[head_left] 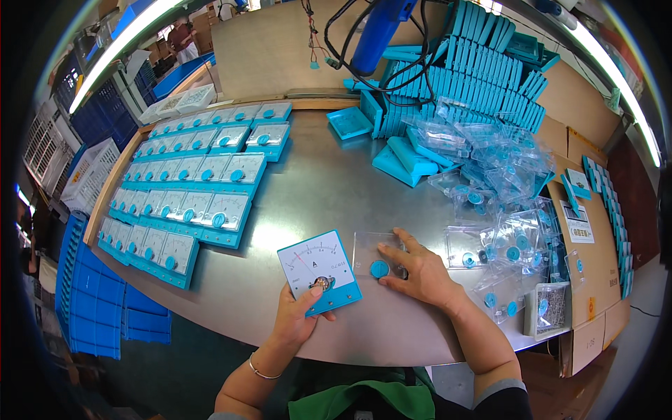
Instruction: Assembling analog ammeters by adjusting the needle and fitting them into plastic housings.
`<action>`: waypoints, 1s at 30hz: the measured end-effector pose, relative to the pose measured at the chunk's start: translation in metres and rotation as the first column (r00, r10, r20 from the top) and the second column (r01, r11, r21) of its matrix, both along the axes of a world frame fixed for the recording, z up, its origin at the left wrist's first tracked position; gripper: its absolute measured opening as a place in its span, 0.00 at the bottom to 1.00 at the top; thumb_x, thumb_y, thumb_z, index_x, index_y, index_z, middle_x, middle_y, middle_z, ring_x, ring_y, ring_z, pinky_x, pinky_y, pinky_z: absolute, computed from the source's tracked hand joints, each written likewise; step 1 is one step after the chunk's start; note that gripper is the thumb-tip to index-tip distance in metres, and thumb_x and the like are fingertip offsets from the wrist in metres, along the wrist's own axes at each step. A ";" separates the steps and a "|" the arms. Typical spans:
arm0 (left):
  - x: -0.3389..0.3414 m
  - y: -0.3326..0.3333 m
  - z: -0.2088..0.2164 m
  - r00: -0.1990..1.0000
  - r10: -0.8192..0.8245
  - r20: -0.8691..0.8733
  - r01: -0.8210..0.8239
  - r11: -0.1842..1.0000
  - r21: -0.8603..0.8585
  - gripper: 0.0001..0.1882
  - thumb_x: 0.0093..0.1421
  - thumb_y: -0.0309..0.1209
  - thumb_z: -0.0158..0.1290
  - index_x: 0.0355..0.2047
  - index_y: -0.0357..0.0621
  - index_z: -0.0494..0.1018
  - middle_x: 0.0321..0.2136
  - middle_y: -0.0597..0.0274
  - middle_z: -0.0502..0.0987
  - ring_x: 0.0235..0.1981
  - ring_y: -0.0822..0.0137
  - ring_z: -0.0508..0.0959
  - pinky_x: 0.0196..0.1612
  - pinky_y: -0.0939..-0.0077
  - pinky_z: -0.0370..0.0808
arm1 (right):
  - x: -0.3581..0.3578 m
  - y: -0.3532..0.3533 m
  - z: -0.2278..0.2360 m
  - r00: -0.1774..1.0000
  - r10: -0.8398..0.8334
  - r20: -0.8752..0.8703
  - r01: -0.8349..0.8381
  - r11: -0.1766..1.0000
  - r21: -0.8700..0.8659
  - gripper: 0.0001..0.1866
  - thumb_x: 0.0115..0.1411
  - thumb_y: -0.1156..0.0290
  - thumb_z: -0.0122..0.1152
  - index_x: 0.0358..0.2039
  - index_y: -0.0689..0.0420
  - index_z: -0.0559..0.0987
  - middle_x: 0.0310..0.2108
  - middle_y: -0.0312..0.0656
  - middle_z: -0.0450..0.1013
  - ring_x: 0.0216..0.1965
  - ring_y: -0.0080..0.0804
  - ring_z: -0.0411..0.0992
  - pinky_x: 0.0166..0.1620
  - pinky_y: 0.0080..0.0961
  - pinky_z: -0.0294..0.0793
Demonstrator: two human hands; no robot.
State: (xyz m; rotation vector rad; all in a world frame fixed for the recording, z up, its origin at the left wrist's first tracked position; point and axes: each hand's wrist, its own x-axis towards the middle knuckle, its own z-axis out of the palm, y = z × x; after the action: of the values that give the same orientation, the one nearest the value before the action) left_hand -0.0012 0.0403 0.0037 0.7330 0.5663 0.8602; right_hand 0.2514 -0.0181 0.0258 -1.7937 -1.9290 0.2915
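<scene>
My left hand (297, 316) grips the lower edge of a blue-framed analog meter (318, 271) with a white dial face, tilted a little above the metal table (308, 189). The thumb rests near the small round mechanism at the dial's bottom. Just right of it, my right hand (418, 271) lies flat on a clear plastic cover (371, 253) that carries a round blue knob (379, 269). Its fingers press the cover against the tabletop.
Rows of finished blue meters (185, 189) lie at the left. A heap of clear covers with blue knobs (500, 189) and stacked blue housings (469, 77) fill the right and back. A small box of screws (548, 308) sits near the right edge. Blue crates (91, 308) stand below left.
</scene>
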 end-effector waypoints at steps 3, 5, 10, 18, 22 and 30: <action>0.002 -0.001 0.002 1.000 0.003 -0.002 -0.003 1.000 0.004 0.23 0.54 0.28 0.56 0.48 0.36 0.62 0.39 0.52 0.74 0.33 0.61 0.78 0.22 0.68 0.80 | 0.000 -0.001 -0.001 1.000 0.000 0.019 -0.001 1.000 0.027 0.30 0.45 0.59 0.69 0.51 0.49 0.74 0.58 0.57 0.60 0.48 0.54 0.70 0.48 0.36 0.72; 0.003 -0.001 0.003 1.000 0.003 -0.004 -0.003 1.000 0.004 0.23 0.54 0.28 0.56 0.48 0.36 0.62 0.39 0.52 0.74 0.33 0.61 0.78 0.22 0.68 0.80 | 0.000 -0.001 -0.001 1.000 -0.002 0.014 0.002 1.000 0.030 0.30 0.45 0.59 0.69 0.51 0.49 0.74 0.58 0.57 0.60 0.48 0.54 0.70 0.48 0.36 0.72; 0.003 0.001 0.001 1.000 0.002 -0.017 -0.002 1.000 0.021 0.23 0.54 0.28 0.56 0.48 0.36 0.62 0.39 0.52 0.74 0.33 0.61 0.79 0.21 0.68 0.80 | 0.001 0.001 -0.002 1.000 0.008 0.011 -0.008 0.999 0.044 0.31 0.45 0.59 0.69 0.51 0.49 0.74 0.57 0.58 0.60 0.48 0.54 0.70 0.48 0.36 0.72; 0.001 0.002 0.002 1.000 0.011 -0.018 -0.010 0.999 0.031 0.23 0.54 0.28 0.56 0.48 0.36 0.63 0.39 0.53 0.74 0.33 0.62 0.78 0.21 0.68 0.80 | -0.001 0.005 0.002 1.000 0.012 0.003 -0.012 0.999 0.044 0.30 0.45 0.59 0.69 0.50 0.49 0.74 0.57 0.56 0.60 0.46 0.52 0.71 0.47 0.35 0.73; 0.003 -0.003 -0.002 1.000 -0.014 0.017 0.014 1.000 -0.005 0.21 0.55 0.26 0.55 0.48 0.37 0.63 0.40 0.54 0.74 0.34 0.62 0.78 0.22 0.68 0.79 | -0.002 -0.001 0.002 0.999 0.033 0.011 -0.034 0.997 0.064 0.30 0.44 0.58 0.69 0.50 0.49 0.75 0.57 0.55 0.60 0.45 0.51 0.72 0.47 0.35 0.73; 0.000 -0.003 -0.003 1.000 -0.012 -0.004 0.012 1.000 -0.011 0.21 0.55 0.28 0.56 0.48 0.38 0.64 0.40 0.55 0.74 0.34 0.62 0.78 0.22 0.69 0.79 | -0.006 -0.002 0.000 0.999 -0.024 0.034 0.023 0.999 0.026 0.29 0.45 0.58 0.68 0.49 0.48 0.76 0.57 0.55 0.61 0.44 0.52 0.72 0.46 0.34 0.73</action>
State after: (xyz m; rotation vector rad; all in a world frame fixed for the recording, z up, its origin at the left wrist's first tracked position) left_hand -0.0008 0.0375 0.0003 0.7281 0.5695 0.8444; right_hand 0.2455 -0.0205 0.0262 -1.8143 -1.9251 0.2284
